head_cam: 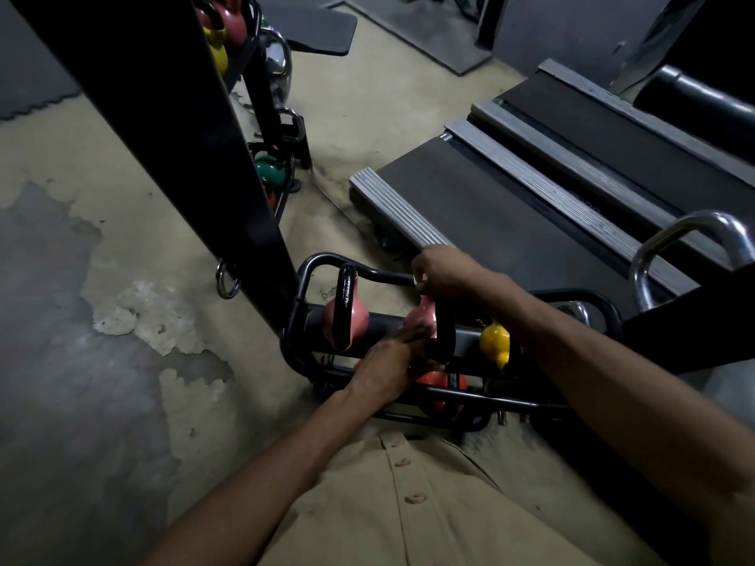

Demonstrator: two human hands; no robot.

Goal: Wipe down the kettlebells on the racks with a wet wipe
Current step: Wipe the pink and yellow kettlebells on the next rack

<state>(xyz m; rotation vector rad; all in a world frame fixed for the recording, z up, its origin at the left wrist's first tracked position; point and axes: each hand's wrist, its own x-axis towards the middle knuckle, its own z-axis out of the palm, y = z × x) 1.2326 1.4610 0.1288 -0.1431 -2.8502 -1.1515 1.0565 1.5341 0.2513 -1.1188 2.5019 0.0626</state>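
Right hand: the right hand (443, 275) is curled over the far side of the middle kettlebell, its fingers bunched and pinching a small white scrap, the wet wipe (421, 278), of which only a sliver shows.
Left hand: the left hand (388, 367) lies with its fingers straight, pressed flat against the near side of the same kettlebell, grasping nothing.
Middle kettlebell: the pink kettlebell (421, 317) with a thick black handle sits on the top shelf, between the two hands.
Neighbours: a second pink kettlebell (354, 316) stands just to its left on the shelf, and a yellow kettlebell (494, 341) to its right, partly behind the right forearm.
Lower shelf: an orange kettlebell (443, 386) shows below the left hand.
Rack: the black tubular rack (312, 267) stands on the floor, against a slanting black post (171, 128).
Further off: a far rack (265, 100) behind the post carries pink, yellow and green kettlebells; two treadmills (531, 189) lie to the right.
Floor: the tan floor (135, 255) is worn to grey patches.
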